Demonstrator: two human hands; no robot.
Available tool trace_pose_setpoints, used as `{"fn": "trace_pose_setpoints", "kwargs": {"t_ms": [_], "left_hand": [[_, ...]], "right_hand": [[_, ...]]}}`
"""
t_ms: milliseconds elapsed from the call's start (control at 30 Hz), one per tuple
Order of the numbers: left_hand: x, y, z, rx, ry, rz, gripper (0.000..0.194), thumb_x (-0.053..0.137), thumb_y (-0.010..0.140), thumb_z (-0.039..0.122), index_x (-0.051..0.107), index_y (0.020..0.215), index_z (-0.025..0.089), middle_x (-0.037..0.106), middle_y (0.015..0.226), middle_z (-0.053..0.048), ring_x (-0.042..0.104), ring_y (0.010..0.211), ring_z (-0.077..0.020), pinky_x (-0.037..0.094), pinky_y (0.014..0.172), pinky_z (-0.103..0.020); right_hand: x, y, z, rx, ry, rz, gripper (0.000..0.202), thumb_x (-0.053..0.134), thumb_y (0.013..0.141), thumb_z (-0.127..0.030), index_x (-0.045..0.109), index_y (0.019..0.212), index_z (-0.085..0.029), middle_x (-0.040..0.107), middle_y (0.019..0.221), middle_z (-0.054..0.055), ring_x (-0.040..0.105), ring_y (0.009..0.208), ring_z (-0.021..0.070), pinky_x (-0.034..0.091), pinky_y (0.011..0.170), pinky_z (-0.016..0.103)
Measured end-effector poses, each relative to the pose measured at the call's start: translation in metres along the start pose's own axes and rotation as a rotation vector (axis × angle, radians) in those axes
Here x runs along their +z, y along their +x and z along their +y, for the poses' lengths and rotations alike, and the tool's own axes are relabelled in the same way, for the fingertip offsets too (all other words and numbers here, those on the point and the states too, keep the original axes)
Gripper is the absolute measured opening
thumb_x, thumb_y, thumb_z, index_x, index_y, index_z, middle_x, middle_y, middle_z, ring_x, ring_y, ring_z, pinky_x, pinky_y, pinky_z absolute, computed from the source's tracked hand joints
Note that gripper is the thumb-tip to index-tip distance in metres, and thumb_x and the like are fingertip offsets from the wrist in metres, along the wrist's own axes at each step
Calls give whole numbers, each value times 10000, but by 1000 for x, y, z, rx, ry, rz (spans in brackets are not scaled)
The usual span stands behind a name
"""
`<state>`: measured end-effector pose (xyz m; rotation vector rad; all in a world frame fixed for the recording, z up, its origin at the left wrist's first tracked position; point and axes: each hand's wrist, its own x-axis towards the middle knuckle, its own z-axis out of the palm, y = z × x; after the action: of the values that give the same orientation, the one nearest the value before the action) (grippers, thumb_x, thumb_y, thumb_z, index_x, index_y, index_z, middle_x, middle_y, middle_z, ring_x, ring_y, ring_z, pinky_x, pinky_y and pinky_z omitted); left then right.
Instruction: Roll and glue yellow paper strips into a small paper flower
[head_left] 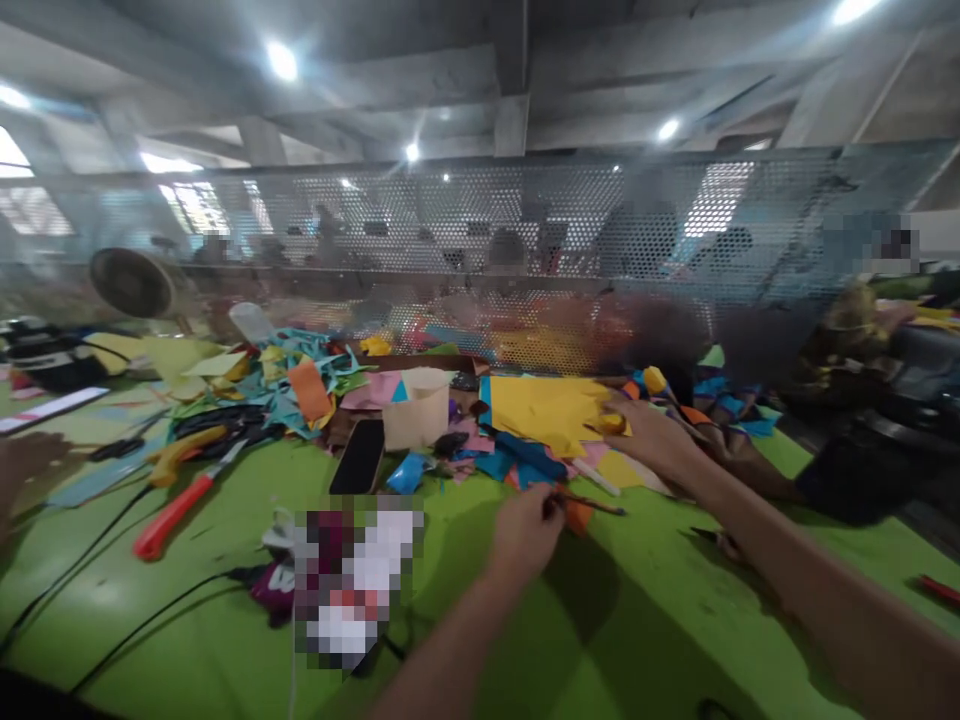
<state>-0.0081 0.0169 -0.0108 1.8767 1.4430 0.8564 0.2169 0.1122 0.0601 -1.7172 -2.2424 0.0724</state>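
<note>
My left hand [526, 530] is closed around a thin dark stick-like item [596, 503], just above the green table [465, 640]. Farther right and forward, my right hand [641, 432] reaches over the scraps, its fingers at a small yellow object [611, 424] by the edge of a yellow sheet [540, 405]. Blur hides whether those fingers grip the object. Blue scraps [529, 455] and an orange piece [577, 515] lie between and beneath the hands.
A black phone [358, 458], a red-handled knife [176, 515], a yellow glue gun [180, 455] with its cable and a paper heap [289, 385] lie leftward. Another person's hand [26, 470] is at far left. A perforated metal screen [480, 240] stands behind.
</note>
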Motion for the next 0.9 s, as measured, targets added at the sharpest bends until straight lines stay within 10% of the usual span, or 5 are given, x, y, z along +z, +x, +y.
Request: {"fn": "trace_pose_setpoints", "kwargs": {"t_ms": [400,900], "left_hand": [[0,-2,6,14,215,-143,248,516,832,222,724,967,216,745,1037,-66,660,975,-230,487,848,-304],[2,-5,12,20,246,-186,288,500,829,256,741,980,208,729,1051,-99,672,971,-262,502,845,-356]], "right_hand": [[74,14,-86,-216,-78,-173,574,613,809,-208,535,1377,-177,663,1156,126,625,1060,274,441,894,364],[43,46,-49,-71,-19,-42,421,647,824,-229,624,1239,-166,642,1227,165,576,1169,327,433,978,470]]}}
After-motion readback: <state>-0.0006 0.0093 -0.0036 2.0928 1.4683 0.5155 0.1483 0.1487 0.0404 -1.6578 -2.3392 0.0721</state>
